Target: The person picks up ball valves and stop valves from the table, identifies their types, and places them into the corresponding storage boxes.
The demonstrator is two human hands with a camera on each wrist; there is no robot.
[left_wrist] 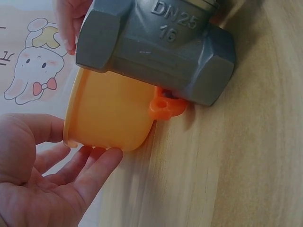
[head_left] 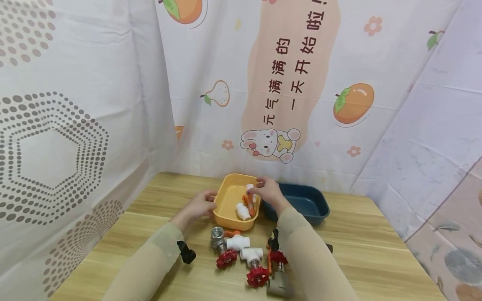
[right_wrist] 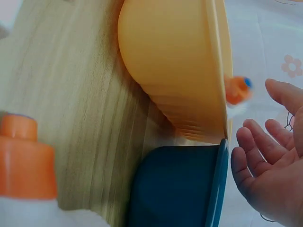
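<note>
My left hand is at the left side of the yellow bin, with extended fingers against its outer wall and rim. Over the bin's right edge is my right hand; its fingers are spread loosely and hold nothing in the right wrist view. Just beside its thumb, an orange-and-white plastic valve sticks up past the rim. A white pipe fitting lies inside the bin next to orange parts. The blue bin stands beside the yellow one, partly behind my right forearm.
In front of the bins lie a metal valve with a red handwheel, a white tee valve with a red wheel, a white fitting and a grey valve marked DN25. A printed curtain hangs behind the table.
</note>
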